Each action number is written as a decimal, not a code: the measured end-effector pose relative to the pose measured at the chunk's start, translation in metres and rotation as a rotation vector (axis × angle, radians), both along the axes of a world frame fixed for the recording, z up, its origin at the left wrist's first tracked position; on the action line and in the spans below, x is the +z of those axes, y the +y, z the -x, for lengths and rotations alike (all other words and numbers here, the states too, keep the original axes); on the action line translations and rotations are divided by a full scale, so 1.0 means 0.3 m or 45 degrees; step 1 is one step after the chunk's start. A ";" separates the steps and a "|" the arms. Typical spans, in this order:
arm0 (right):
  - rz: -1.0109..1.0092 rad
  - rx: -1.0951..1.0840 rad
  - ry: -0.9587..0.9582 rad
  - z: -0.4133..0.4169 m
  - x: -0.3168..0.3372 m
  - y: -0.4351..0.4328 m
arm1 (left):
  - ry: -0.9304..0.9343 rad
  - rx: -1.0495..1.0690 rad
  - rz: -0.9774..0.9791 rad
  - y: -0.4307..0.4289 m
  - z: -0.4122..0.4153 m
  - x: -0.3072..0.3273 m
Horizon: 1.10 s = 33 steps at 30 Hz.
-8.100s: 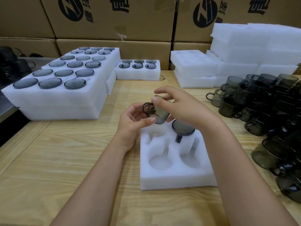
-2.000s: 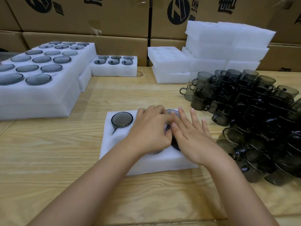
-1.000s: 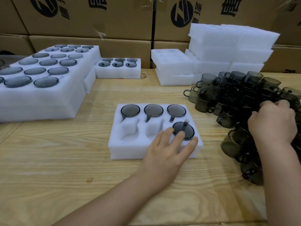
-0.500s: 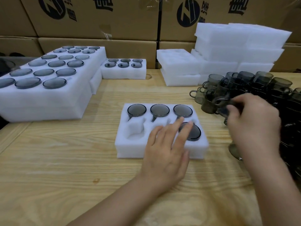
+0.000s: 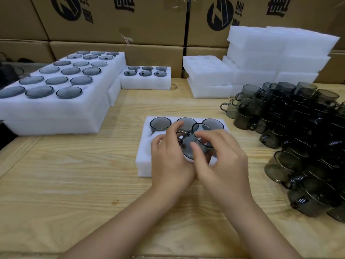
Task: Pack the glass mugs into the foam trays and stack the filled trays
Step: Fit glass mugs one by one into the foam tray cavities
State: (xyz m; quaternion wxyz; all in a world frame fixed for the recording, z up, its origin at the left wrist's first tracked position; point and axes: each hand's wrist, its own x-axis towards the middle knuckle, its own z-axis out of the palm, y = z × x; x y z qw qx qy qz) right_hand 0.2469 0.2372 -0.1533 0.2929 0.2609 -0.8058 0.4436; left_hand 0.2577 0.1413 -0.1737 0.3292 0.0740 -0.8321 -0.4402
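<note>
You have one mug (image 5: 186, 148) between both hands, tilted with its mouth turned up and away from you, just above the near row of the tray (image 5: 144, 163) that lies in the middle of the table (image 5: 74, 184). Your left hand (image 5: 168, 159) curls round one side, thumb and forefinger pinching close by the handle (image 5: 180, 133). Your right hand (image 5: 224, 161) curls round the body from the other side, fingertips on the rim. Two hands make sense here, I think — the glass is slick, and the mug has to be turned so its handle meets the foam cut-out before it goes down.

The tray's far row already holds three mugs (image 5: 160, 124), seated flush so the foam walls keep glass from glass. Your hands hide most of the near row, so I cannot tell how many pockets remain.

The loose mugs (image 5: 298, 139) crowd the table's right edge. Filled trays (image 5: 56, 109) are stacked along the left edge with one more beside them at the back, and empty trays (image 5: 207, 77) wait at the back edge against the boxes (image 5: 115, 21) — supply on one side, finished work on the other. This tray looks roughly half packed; stacking it comes later. Lower the mug straight, or the rim may catch the foam.
</note>
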 end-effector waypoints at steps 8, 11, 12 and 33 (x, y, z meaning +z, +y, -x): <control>0.545 0.839 -0.753 0.059 0.014 0.074 | 0.008 -0.231 -0.279 -0.031 -0.004 0.008; 0.545 0.861 -0.670 0.055 0.009 0.062 | 0.069 -0.306 -0.397 -0.046 -0.003 0.019; 0.570 0.825 -0.662 0.055 0.008 0.058 | 0.076 -0.322 -0.420 -0.049 -0.003 0.019; 0.080 0.264 -0.554 0.059 -0.039 0.036 | -0.283 -0.620 0.004 -0.203 0.028 0.068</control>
